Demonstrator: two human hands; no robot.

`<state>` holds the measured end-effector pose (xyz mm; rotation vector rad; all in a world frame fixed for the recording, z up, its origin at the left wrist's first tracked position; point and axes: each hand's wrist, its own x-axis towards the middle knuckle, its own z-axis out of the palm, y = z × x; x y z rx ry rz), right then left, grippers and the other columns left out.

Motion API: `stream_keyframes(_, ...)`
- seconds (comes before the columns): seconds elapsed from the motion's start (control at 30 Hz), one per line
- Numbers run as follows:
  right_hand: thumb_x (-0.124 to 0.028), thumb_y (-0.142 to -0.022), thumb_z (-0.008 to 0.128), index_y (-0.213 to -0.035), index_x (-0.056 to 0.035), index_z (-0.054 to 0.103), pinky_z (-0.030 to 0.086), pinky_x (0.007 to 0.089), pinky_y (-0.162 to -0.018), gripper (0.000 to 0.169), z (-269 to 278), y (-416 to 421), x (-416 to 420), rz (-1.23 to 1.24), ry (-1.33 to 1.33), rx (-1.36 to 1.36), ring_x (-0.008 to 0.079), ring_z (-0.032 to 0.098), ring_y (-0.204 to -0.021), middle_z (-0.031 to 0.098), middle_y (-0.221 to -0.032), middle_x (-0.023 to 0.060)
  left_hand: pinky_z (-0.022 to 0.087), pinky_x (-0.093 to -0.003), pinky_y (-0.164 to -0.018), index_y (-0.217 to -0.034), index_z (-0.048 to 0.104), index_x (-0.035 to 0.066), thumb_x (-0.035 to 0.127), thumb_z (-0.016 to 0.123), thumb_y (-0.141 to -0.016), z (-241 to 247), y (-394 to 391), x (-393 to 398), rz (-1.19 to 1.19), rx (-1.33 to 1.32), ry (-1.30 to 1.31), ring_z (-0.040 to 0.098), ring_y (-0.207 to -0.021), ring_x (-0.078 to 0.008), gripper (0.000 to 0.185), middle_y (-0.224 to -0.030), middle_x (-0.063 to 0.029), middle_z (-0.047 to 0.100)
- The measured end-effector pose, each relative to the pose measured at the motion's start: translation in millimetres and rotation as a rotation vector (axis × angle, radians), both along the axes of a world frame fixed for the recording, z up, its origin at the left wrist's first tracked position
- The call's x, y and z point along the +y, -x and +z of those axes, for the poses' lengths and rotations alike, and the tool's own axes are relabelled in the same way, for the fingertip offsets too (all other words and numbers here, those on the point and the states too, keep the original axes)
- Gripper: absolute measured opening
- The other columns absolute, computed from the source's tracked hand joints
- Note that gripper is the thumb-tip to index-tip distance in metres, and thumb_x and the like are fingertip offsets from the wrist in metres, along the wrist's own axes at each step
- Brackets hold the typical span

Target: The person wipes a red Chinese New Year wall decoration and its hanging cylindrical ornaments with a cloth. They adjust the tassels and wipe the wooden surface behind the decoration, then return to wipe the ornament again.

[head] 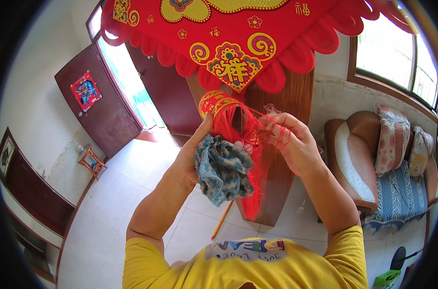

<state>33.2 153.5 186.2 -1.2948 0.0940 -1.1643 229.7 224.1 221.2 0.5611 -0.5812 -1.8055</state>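
A large red hanging ornament with gold patterns and scalloped plush edging fills the top of the head view, its lower tip pointing at me. Beneath the tip hangs a red tassel of fine threads, topped by a red and gold cylindrical cap. My left hand holds a crumpled blue-grey cloth, its thumb against the cap's edge. Red threads run across to my right hand, whose fingers pinch them, with loops over the fingers. A small gold-coloured piece shows among the threads.
Behind the tassel stands a brown wooden table or cabinet. An orange stick shows low beside its end. To the right is a sofa under a window. A small wooden stool stands left, near a dark red door.
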Motion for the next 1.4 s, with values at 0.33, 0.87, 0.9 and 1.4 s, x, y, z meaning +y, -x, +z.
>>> stream_keyframes(0.33, 0.007, -0.08, 0.039, -0.106, -0.0033, 0.05, 0.041, 0.0269, -0.085, 0.03, 1.0, 6.9, -9.7, -0.709, -0.042, -0.335, 0.0157, 0.051, -0.097, 0.052, -0.102, 0.0039, 0.053, -0.0426, -0.072, -0.108, 0.058, 0.008, 0.043, 0.057, -0.083, 0.0, -0.8, 3.3, 0.006, -0.031, 0.02, 0.064, -0.08, -0.0247, 0.043, -0.093, -0.0122, 0.065)
stream_keyframes(0.87, -0.005, -0.064, 0.07, -0.091, -0.0062, 0.061, 0.046, 0.0333, -0.076, 0.028, -47.6, -25.3, 32.9, -0.622, 0.672, 0.381, 0.027, 0.052, -0.091, 0.048, -0.101, 0.0117, 0.054, -0.0341, -0.076, -0.117, 0.049, 0.006, 0.038, 0.054, -0.086, -23.5, -8.4, 14.4, 0.035, -0.233, 0.043, 0.063, -0.087, -0.0193, 0.045, -0.103, -0.0092, 0.061)
stream_keyframes(0.9, -0.005, -0.065, 0.071, -0.091, -0.0061, 0.061, 0.046, 0.0324, -0.075, 0.028, -49.6, -26.0, 33.6, -0.603, 0.629, 0.35, 0.0261, 0.053, -0.091, 0.048, -0.101, 0.0115, 0.054, -0.0344, -0.077, -0.118, 0.048, 0.006, 0.038, 0.054, -0.086, -25.9, -12.5, 15.1, 0.022, -0.243, 0.043, 0.063, -0.088, -0.0194, 0.046, -0.105, -0.009, 0.061)
stream_keyframes(1.4, -0.006, -0.072, 0.067, -0.09, -0.002, 0.059, 0.045, 0.0303, -0.075, 0.021, -73.0, -26.2, 29.0, -0.477, 0.395, 0.343, 0.0244, 0.056, -0.088, 0.056, -0.096, 0.0117, 0.042, -0.0253, -0.065, -0.076, 0.059, 0.002, 0.0, 0.061, -0.074, -62.8, -9.0, 59.0, 0.597, -1.295, 0.83, 0.054, -0.073, -0.0129, 0.003, -0.078, -0.0044, 0.058)
